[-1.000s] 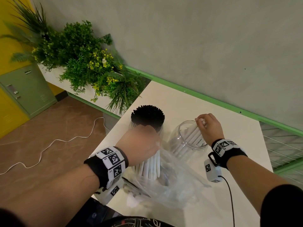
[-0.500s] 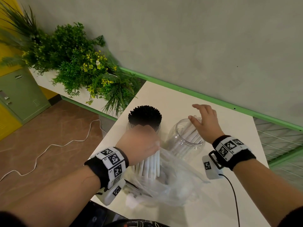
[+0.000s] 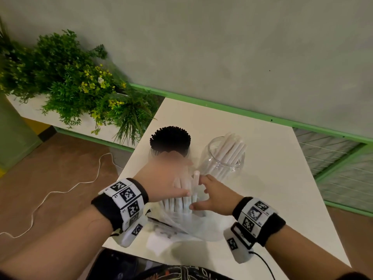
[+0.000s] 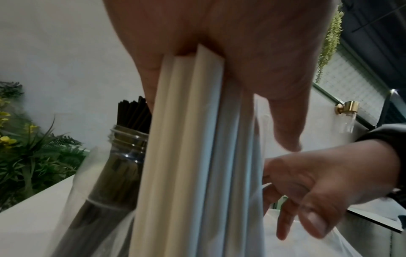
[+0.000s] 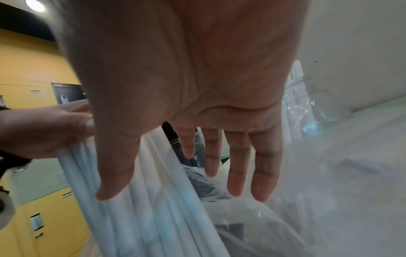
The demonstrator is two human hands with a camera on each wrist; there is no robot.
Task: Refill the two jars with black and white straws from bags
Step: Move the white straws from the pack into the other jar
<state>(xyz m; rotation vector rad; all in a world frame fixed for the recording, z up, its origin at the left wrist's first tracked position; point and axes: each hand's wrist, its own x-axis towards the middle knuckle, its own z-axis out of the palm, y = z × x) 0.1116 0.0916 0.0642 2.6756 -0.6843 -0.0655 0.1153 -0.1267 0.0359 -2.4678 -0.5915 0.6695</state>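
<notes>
Two clear jars stand on the white table (image 3: 272,178). The left jar (image 3: 170,141) is packed with black straws; the right jar (image 3: 223,158) holds several white straws leaning right. My left hand (image 3: 171,180) grips a bundle of white straws (image 3: 182,196) upright inside a clear plastic bag (image 3: 193,225); the grip shows around the white straws (image 4: 197,139) in the left wrist view. My right hand (image 3: 210,196) is spread open beside the bundle, its fingers (image 5: 237,170) straight over the bag (image 5: 252,217) and its thumb against the white straws (image 5: 123,217).
A planter of green plants (image 3: 76,85) runs along the wall left of the table. A white cable (image 3: 60,190) lies on the brown floor. A wire grille (image 3: 333,156) sits right of the table. The table's far right part is bare.
My right hand left the white-straw jar and came back toward me to the bundle in the bag, now spread open. The left hand kept its hold on the bundle.
</notes>
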